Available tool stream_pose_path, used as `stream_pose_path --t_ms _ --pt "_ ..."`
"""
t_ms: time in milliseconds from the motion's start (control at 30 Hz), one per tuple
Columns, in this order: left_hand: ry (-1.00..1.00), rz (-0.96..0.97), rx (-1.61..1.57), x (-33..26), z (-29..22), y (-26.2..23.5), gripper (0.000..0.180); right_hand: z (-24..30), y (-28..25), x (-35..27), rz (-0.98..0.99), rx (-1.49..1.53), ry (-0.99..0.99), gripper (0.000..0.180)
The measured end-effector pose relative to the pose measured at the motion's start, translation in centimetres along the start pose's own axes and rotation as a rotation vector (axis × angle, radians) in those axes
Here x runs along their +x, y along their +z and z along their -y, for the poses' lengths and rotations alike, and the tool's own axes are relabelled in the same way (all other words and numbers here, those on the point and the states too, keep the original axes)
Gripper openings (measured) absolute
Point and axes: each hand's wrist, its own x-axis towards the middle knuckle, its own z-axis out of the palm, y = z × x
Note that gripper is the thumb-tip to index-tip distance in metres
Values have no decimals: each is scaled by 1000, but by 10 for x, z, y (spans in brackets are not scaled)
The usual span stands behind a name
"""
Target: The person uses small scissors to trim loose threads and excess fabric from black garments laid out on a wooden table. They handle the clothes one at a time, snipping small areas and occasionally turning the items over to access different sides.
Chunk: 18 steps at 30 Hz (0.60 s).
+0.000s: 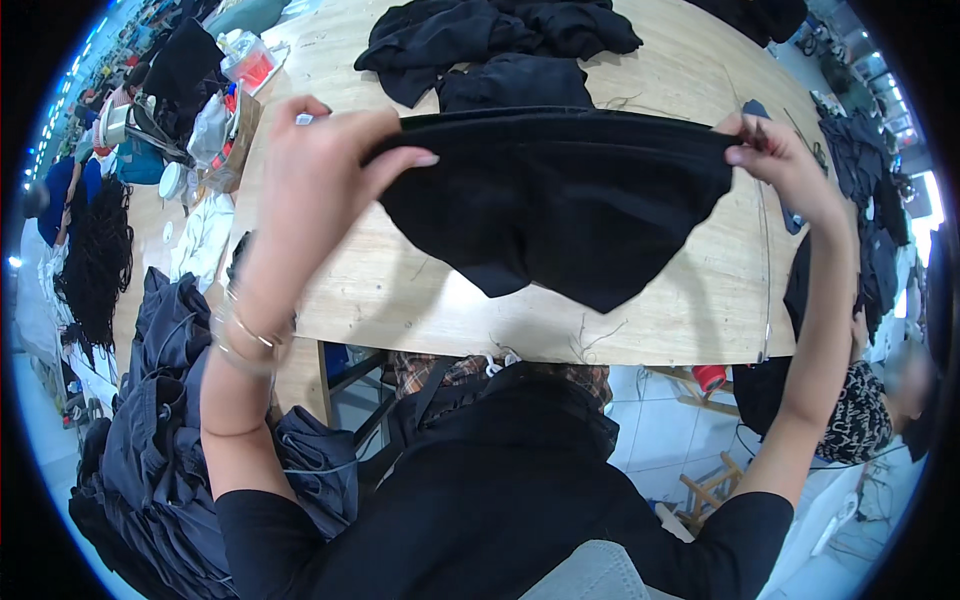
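Raised and well apart, both hands have hold of a black garment (560, 215) by its top band, which stretches between them while the cloth hangs below, above the pale wooden counter (370, 300). The left hand (330, 160), slightly blurred, is closed on one end with its thumb along the front; the right hand (785, 160) pinches the other end between thumb and fingers. Beyond the hands lies a heap of black cloth (480, 35). Left of the left hand stands an open box (240, 155) of small items, and nearer the body, below that hand, are bunched grey garments (165, 370). Below the right hand is a red spool (710, 377); to its right are more dark cloths (875, 190).
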Motion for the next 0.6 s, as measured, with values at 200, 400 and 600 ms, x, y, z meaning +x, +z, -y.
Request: stream_pose_path --t_ms 200,400,600 --pt "-255 265 -49 -115 -70 120 31 -27 190 -26 -139 -539 -71 52" --pt "-494 293 -445 -129 -99 163 32 -42 279 -8 -80 200 99 45" --pt "-874 133 -1266 -103 -51 234 25 -91 294 62 -264 898 194 30"
